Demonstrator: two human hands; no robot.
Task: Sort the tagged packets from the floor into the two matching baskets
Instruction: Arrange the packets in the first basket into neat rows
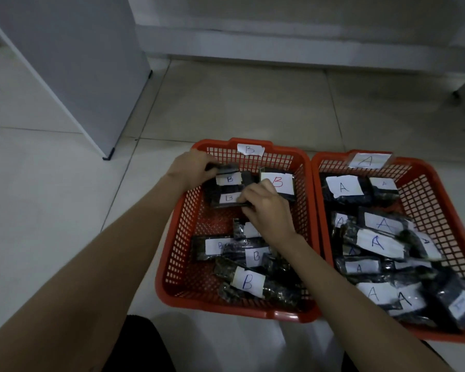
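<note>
Two red mesh baskets stand side by side on the floor: basket B (172,245) on the left and basket A (438,189) on the right, each with a white letter tag on its far rim. Both hold several dark packets with white tags. Inside basket B, my left hand (192,167) grips the far end of a B-tagged packet (228,179). My right hand (266,208) pinches the near edge of another B-tagged packet (227,198) just below it. A red-lettered B packet (279,182) lies beside them.
A grey cabinet (73,63) stands at the back left on the tiled floor. A low wall step (293,41) runs along the back. My dark-clothed knee (142,345) shows at the bottom edge. No packets are visible on the floor tiles.
</note>
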